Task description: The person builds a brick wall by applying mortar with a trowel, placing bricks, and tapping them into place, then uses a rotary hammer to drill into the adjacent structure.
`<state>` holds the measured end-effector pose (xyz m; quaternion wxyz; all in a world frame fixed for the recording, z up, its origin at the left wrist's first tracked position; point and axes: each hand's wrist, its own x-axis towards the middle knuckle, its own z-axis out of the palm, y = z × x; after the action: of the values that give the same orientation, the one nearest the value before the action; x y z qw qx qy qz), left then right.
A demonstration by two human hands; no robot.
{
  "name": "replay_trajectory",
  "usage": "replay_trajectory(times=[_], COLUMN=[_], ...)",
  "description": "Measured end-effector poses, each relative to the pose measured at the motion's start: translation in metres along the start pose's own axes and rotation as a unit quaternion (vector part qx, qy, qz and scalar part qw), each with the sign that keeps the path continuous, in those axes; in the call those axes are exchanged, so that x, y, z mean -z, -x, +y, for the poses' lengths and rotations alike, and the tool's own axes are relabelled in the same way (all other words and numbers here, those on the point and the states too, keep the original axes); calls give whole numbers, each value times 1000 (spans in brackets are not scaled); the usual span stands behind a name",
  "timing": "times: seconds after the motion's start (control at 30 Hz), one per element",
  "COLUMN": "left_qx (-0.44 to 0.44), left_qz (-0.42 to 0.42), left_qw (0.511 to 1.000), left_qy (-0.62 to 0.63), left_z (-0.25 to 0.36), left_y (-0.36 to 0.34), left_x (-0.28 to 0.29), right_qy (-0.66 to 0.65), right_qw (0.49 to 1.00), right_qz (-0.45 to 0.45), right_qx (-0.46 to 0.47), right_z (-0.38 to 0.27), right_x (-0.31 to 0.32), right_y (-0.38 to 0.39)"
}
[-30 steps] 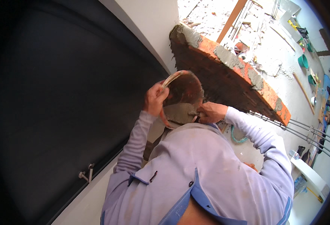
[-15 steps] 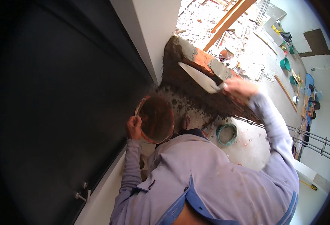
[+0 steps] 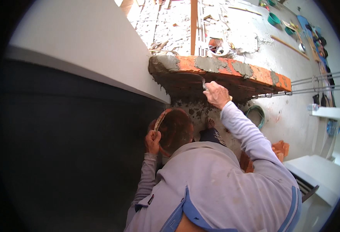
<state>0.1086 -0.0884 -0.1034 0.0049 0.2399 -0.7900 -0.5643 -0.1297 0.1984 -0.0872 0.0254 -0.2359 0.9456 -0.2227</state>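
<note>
My left hand (image 3: 153, 142) grips the rim of a reddish-brown bucket (image 3: 179, 133), which is tipped, with wet smears inside. My right hand (image 3: 217, 94) is wrapped round the handle of a trowel (image 3: 204, 82). Its thin blade lies along the near face of a low brick wall (image 3: 228, 65), just under the top edge; most of the blade is lost in shadow. Grey mortar (image 3: 166, 62) covers the wall's left end and patches of the orange bricks on top. The near face is dark and rough.
A white column (image 3: 96, 46) meets the wall's left end above a dark panel (image 3: 73, 135). Steel rebar (image 3: 312, 83) sticks out at the right. A green bucket (image 3: 256, 116) and orange bricks (image 3: 280, 150) stand near my right arm. Rubble (image 3: 166, 29) lies beyond the wall.
The view has turned, so the wall now runs more level across it. My right hand has brought the trowel in against the wall's near face. My left hand still grips the bucket.
</note>
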Motion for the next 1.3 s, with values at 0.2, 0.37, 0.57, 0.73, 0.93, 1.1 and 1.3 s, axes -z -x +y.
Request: replay_trajectory(times=[0.2,0.37,0.57,0.73,0.93,1.1,1.3], left_qx=[-41,-25,18,12,26,1,5], left_qz=[-1,-86,-126,-139,-193,-222,-255], left_qw=[999,996,991,988,968,948,942], left_qy=[24,-30,-29,-71,-160,-226,-220], left_z=[-18,-27,-36,-37,-19,4,38], left_y=[-11,-32,-49,-64,-94,-103,-81], left_x=[8,9,-1,-27,-50,-61,-94], right_qy=[-15,-71,-203,-242,-544,-592,-6], right_qw=[999,996,962,843,458,406,859], right_qz=[39,54,105,6,217,247,-243], right_qx=[4,6,-152,-480,-669,-651,-451], right_z=[19,-22,31,100,177,238,254], right_x=[22,-34,-24,-94,-110,-91,-60], right_y=[58,26,128,265,294,275,271])
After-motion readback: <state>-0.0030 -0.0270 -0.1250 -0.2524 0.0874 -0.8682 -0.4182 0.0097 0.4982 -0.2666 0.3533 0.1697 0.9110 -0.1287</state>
